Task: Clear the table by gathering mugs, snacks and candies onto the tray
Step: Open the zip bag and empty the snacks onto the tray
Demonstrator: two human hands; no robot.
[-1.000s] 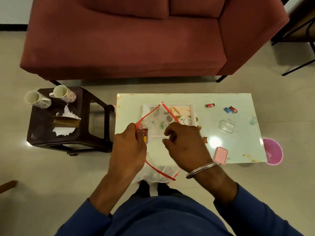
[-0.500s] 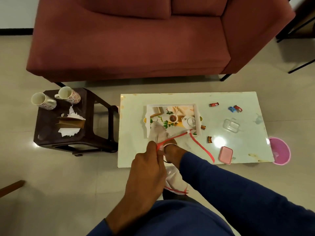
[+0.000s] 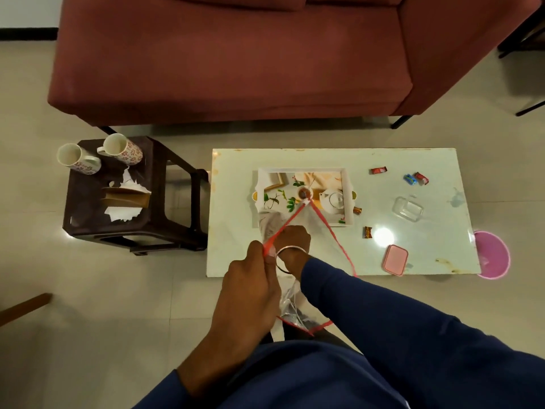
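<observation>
Two mugs (image 3: 100,156) are parked way off to the left on the dark side stool (image 3: 165,219), next to a torn paper packet (image 3: 125,199), so they haven't been collected yet. Moving right, the left hand (image 3: 250,278) is seen with its fingers curled, the red rim of a clear plastic bag (image 3: 290,308) pinched between them at the desk's near edge. The right hand (image 3: 292,243) is pushed down into the mouth of that bag, wrist and bangle showing; whether anything is gripped in there can't be told, since the fingers are hidden.

Just beyond the hands, the tray (image 3: 349,202) sits on the white desk (image 3: 324,261). The teapot and greenery look like a printed pattern rather than real things, though that's a guess, so nothing appears loaded onto it yet. A brown candy (image 3: 357,210) lies right beside the tray's right edge, another (image 3: 367,232) a bit nearer. Further right, a pink lid (image 3: 395,259) and a clear container (image 3: 408,208) are lying apart, and red and blue candies (image 3: 415,178) plus one more red one (image 3: 378,170) are scattered at the far side. A pink bin (image 3: 492,255) is on the floor past the desk's right end.

So pretty much everything is left: mugs, candies and container all need gathering.
</observation>
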